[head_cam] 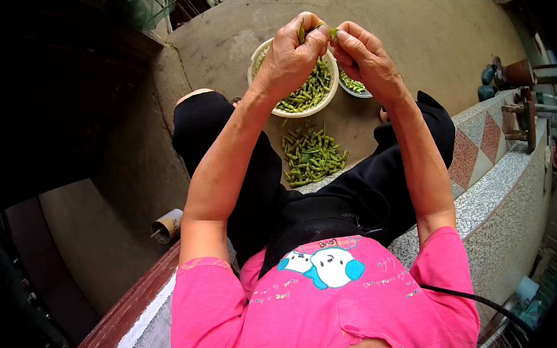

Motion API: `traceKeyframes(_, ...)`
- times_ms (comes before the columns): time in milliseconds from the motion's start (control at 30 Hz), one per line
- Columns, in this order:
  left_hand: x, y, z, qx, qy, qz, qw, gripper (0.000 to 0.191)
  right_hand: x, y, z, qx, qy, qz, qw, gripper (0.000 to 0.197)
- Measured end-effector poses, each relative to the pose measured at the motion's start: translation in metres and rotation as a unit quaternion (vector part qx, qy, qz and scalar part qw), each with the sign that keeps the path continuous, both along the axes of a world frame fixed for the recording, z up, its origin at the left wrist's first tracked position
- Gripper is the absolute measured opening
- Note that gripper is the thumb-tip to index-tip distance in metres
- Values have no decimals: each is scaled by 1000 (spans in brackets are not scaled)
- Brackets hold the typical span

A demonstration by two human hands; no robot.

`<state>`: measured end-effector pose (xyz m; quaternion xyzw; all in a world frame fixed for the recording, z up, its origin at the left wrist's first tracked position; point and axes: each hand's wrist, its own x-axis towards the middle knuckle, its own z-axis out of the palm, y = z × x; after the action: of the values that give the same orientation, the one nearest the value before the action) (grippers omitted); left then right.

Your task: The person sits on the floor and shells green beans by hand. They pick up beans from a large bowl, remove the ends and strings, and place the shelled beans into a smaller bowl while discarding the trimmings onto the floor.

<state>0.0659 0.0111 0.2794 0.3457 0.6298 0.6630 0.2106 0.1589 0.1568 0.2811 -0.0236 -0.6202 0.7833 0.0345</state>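
Note:
My left hand (298, 53) is closed around green bean pods (301, 32), above a round white plastic basket (329, 94) of pods. Close beside it, my right hand (366, 56) pinches a green pod (333, 33) between thumb and fingers; the fingertips of both hands nearly meet. Partly hidden under my right hand, a smaller bowl (368, 95) holds light green shelled beans (353, 84). A loose heap of green pods (312, 155) lies between my legs, nearer to me than the basket.
Speckled stone ledges (494, 189) with red diamond tiles run along the right. A small wooden stool (526, 119) stands on one. At the left are a cylindrical container (168, 226) and a dark red edge (129, 307). Concrete floor (423, 36) extends beyond the basket. A black cable (477, 298) crosses my right sleeve.

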Motion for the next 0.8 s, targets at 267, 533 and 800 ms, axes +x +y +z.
traceKeyframes(267,1,0,-1,-22,96,35,995,17,-1,-1,0,-14,-16,-5,1000,15)
traceKeyframes(533,5,2,0,-18,183,101,978,15,-3,-1,-3,-42,-33,-32,998,14)
traceKeyframes(800,10,7,-4,-23,270,111,956,12,-6,3,-11,-61,-45,-53,996,11)
